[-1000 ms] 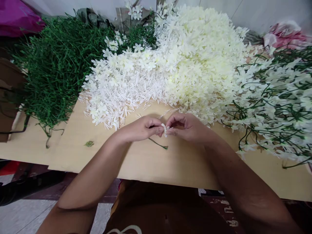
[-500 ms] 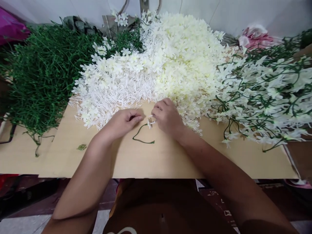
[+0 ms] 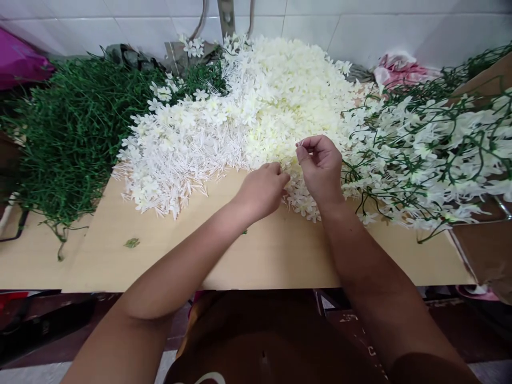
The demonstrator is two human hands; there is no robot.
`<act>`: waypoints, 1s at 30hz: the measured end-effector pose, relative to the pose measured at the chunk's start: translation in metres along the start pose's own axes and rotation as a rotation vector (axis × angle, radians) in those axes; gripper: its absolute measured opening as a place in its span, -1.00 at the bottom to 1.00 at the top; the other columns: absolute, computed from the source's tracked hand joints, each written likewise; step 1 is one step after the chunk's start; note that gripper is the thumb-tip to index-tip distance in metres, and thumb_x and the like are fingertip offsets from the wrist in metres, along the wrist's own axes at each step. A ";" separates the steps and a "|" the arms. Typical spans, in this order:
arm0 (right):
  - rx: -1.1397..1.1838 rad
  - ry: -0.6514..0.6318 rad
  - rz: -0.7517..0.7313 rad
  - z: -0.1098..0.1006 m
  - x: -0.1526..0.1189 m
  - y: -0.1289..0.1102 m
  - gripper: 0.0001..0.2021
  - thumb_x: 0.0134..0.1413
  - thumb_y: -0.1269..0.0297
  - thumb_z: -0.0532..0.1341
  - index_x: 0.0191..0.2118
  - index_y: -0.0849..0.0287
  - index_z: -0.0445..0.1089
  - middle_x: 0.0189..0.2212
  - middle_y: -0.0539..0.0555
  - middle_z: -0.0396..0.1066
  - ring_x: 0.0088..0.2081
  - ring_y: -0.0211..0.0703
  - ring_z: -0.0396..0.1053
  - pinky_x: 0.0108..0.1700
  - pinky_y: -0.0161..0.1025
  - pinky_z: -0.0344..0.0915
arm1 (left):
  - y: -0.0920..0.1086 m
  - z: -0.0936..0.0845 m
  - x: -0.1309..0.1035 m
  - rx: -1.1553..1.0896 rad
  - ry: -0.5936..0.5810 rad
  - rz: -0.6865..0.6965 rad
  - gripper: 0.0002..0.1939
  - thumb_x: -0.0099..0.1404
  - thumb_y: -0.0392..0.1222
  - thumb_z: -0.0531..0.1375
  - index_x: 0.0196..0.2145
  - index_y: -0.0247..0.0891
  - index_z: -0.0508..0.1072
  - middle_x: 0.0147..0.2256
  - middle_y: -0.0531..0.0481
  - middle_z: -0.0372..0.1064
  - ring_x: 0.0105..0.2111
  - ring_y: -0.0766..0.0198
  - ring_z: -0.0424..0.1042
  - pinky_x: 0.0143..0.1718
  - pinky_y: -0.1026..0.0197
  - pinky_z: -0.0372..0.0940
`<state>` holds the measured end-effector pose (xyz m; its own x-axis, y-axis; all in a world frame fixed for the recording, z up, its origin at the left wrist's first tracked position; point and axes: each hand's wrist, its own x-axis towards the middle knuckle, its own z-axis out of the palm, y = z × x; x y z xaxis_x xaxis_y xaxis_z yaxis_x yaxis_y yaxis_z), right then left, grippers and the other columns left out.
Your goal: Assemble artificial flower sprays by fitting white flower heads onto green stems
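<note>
My right hand (image 3: pixel 322 166) is raised over the pile of pale yellow-white artificial flower heads (image 3: pixel 298 96). Its thumb and forefinger pinch a small white piece (image 3: pixel 300 143), too small to make out fully. At the front edge of that pile, my left hand (image 3: pixel 264 191) has its fingers curled down by the petals; what they grip, if anything, is hidden. Only a tip of the green plastic stem (image 3: pixel 245 232) shows beside my left forearm. Left of my hands lie many thin white stamen pieces (image 3: pixel 200 146).
A heap of green plastic stems (image 3: pixel 76 128) fills the left side. Finished-looking white flowers on green stems (image 3: pixel 432 144) lie at the right. The cardboard tabletop (image 3: pixel 168 261) carries a small green scrap (image 3: pixel 132 242). Behind stands a tiled wall (image 3: pixel 372 37).
Both hands have moved right, from over the stem to the flower-head pile. My right hand has risen and turned. My left forearm now covers most of the stem.
</note>
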<state>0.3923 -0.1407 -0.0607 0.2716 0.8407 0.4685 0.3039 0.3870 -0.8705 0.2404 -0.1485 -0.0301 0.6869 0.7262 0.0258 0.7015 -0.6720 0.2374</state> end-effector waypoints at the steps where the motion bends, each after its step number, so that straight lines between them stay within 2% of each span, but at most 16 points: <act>1: 0.000 -0.003 -0.003 0.001 -0.001 -0.001 -0.80 0.14 0.10 0.26 -0.32 0.09 0.31 -0.38 0.02 0.30 -0.32 -0.22 0.32 -0.31 -0.23 0.29 | 0.003 0.005 0.009 0.029 -0.009 0.019 -0.74 0.29 -0.27 0.13 -0.11 -0.33 0.53 -0.15 -0.25 0.44 -0.13 0.05 0.41 -0.21 0.12 0.27; 3: -0.002 -0.011 0.000 0.002 -0.003 -0.004 -0.80 0.14 0.10 0.26 -0.33 0.09 0.30 -0.38 0.02 0.31 -0.33 -0.22 0.33 -0.30 -0.23 0.30 | 0.005 0.014 0.020 0.047 -0.001 0.028 -0.73 0.29 -0.30 0.09 -0.13 -0.37 0.54 -0.18 -0.27 0.44 -0.15 0.03 0.42 -0.21 0.09 0.27; 6: -0.011 -0.034 0.022 0.003 -0.004 -0.005 -0.78 0.15 0.07 0.25 -0.33 0.08 0.29 -0.36 0.03 0.33 -0.32 -0.22 0.34 -0.31 -0.23 0.32 | -0.002 0.019 0.025 -0.003 0.037 0.002 -0.71 0.30 -0.29 0.05 -0.19 -0.38 0.56 -0.22 -0.27 0.47 -0.20 0.04 0.44 -0.23 0.08 0.26; 11: 0.005 -0.039 0.047 0.004 -0.004 -0.003 -0.76 0.15 0.03 0.24 -0.31 0.08 0.28 -0.33 0.04 0.34 -0.27 -0.20 0.36 -0.27 -0.22 0.33 | -0.016 0.009 0.019 -0.265 0.121 -0.101 -0.72 0.29 -0.26 0.05 -0.26 -0.31 0.57 -0.25 -0.15 0.49 -0.27 0.16 0.42 -0.25 0.14 0.24; 16: 0.100 -0.038 0.109 0.005 -0.003 -0.007 -0.74 0.08 0.04 0.29 -0.35 0.09 0.28 -0.38 0.01 0.30 -0.33 -0.24 0.31 -0.31 -0.25 0.30 | -0.027 -0.004 0.009 -0.524 0.183 -0.198 -0.88 0.18 -0.23 0.19 -0.37 -0.30 0.52 -0.38 -0.02 0.44 -0.38 0.28 0.35 -0.31 0.21 0.20; 21: 0.226 -0.116 0.233 0.010 -0.006 -0.011 -0.69 -0.04 0.01 0.35 -0.39 0.10 0.28 -0.45 -0.05 0.28 -0.42 -0.30 0.25 -0.36 -0.28 0.27 | -0.033 -0.012 -0.006 -0.905 0.125 -0.344 -0.89 0.08 -0.21 0.25 -0.45 -0.29 0.40 -0.61 0.14 0.20 -0.60 0.42 0.15 -0.55 0.31 0.06; 26: 0.286 -0.274 0.263 0.014 -0.011 -0.016 -0.68 -0.06 0.03 0.36 -0.39 0.11 0.27 -0.48 -0.06 0.27 -0.42 -0.31 0.27 -0.33 -0.28 0.29 | -0.033 -0.012 -0.012 -1.105 0.173 -0.400 -0.83 0.01 -0.25 0.29 -0.47 -0.27 0.32 -0.59 0.15 0.19 -0.61 0.47 0.12 -0.59 0.36 0.02; 30: 0.301 -0.301 0.302 0.015 -0.012 -0.015 -0.70 -0.08 0.08 0.38 -0.39 0.11 0.29 -0.47 -0.05 0.33 -0.42 -0.30 0.29 -0.34 -0.28 0.30 | -0.034 -0.007 -0.014 -1.199 0.177 -0.401 -0.72 -0.01 -0.18 0.37 -0.47 -0.25 0.30 -0.61 0.18 0.16 -0.62 0.48 0.10 -0.61 0.35 0.00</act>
<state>0.3710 -0.1508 -0.0558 0.0180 0.9862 0.1646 -0.0355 0.1652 -0.9856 0.2056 -0.1344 -0.0323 0.3686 0.9184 -0.1440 0.1796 0.0816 0.9804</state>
